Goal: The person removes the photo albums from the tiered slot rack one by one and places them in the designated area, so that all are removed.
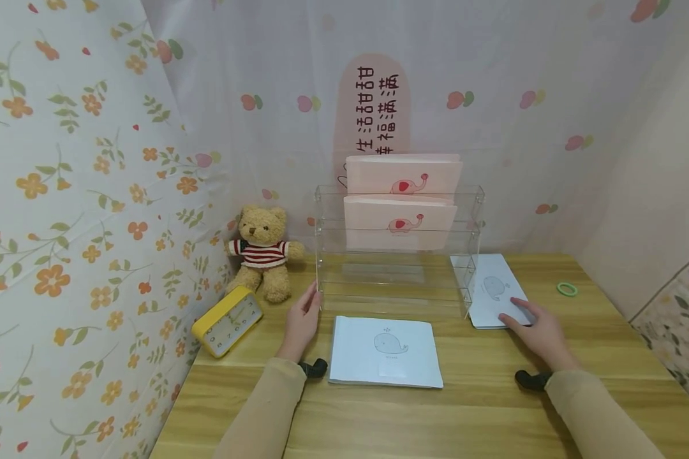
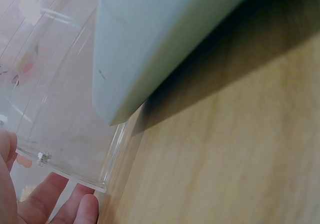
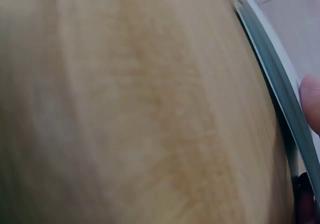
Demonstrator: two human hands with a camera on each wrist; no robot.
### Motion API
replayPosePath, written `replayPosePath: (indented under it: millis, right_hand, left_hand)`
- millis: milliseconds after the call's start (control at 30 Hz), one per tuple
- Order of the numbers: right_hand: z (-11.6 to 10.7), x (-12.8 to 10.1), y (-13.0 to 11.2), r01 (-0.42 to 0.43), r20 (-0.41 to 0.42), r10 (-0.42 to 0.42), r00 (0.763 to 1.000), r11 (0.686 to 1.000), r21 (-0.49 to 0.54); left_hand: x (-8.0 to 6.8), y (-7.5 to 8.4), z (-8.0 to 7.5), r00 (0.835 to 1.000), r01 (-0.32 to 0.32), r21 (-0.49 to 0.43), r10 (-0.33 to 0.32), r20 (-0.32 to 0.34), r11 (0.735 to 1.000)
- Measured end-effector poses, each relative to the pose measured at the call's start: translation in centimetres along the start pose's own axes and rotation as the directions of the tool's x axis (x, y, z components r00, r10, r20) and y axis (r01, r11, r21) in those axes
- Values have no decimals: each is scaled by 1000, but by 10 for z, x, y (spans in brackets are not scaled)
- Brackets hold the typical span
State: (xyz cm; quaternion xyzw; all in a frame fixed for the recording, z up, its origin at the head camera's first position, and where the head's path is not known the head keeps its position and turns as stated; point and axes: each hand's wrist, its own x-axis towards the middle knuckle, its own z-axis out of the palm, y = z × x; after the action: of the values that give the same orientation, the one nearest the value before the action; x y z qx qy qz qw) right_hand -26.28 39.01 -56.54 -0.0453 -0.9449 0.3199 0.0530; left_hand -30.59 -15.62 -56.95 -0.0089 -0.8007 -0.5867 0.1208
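Observation:
A clear acrylic rack [image 1: 373, 290] with several tiers stands mid-table. My left hand [image 1: 303, 322] grips its left side panel, with thumb and fingers at the panel's edge in the left wrist view. At the right, my right hand [image 1: 542, 338] holds the near edge of a pale blue whale booklet [image 1: 490, 293]; the right wrist view shows the thumb on top and a dark, shaded fingertip below. Another whale booklet [image 1: 385, 350] lies in front of the rack. Two pink elephant booklets, one behind [image 1: 379, 175] and one in front [image 1: 373, 226], stand in the upper tiers.
A teddy bear [image 1: 262, 255] in a striped shirt sits left of the rack, behind a yellow clock [image 1: 228, 320]. A green ring [image 1: 566, 289] lies on the wooden table [image 1: 482, 421] at the right. Printed cloth [image 1: 252, 57] hangs behind and at the left.

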Motion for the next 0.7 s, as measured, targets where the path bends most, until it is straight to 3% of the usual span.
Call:
replayPosePath:
  millis: [300,700]
  right_hand:
    - [4,-6,0,-31,-36,32,999,999,28]
    - [9,-8,0,-6,-126,10,992,999,36]
  left_hand:
    - [2,-3,1,1000,-3,-15,3,-7,1000]
    - [1,-1,0,1000,18,-5,-18,15,1000]
